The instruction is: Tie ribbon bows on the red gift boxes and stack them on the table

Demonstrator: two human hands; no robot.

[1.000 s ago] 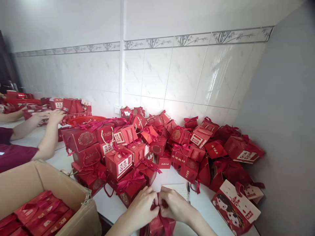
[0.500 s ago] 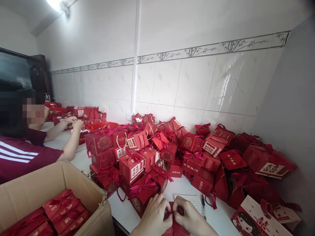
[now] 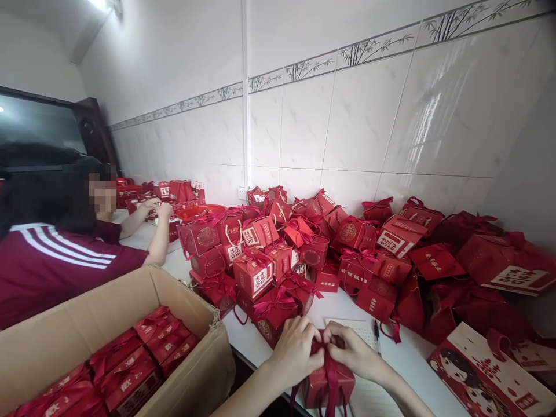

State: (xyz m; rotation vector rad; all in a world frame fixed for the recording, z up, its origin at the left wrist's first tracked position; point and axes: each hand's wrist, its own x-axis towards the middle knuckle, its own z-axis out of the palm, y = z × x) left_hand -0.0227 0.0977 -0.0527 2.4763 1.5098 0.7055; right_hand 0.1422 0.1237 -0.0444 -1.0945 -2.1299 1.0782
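Observation:
A small red gift box (image 3: 313, 387) stands at the table's near edge, right in front of me. Dark red ribbon (image 3: 331, 376) runs over its top and hangs down the front. My left hand (image 3: 299, 350) is closed, its fingers pinching the ribbon at the top of the box from the left. From the right, my right hand (image 3: 350, 347) pinches the ribbon too, thumb and fingertips close to the left ones. The exact crossing of the ribbon lies hidden between my fingers. Under and behind the box lies a notebook (image 3: 369, 399) with a black pen (image 3: 377, 336).
Piled red gift boxes (image 3: 254, 275) with ribbons fill the table against the tiled wall. A cardboard carton (image 3: 212, 347) on the left holds several more. A large printed box (image 3: 482, 370) lies at right. Farther left sits a co-worker (image 3: 65, 260), hands raised beside a red basin (image 3: 202, 212).
My view has tilted down and turned left, so more of the gift box and carton shows. Both hands still pinch at the top of the box.

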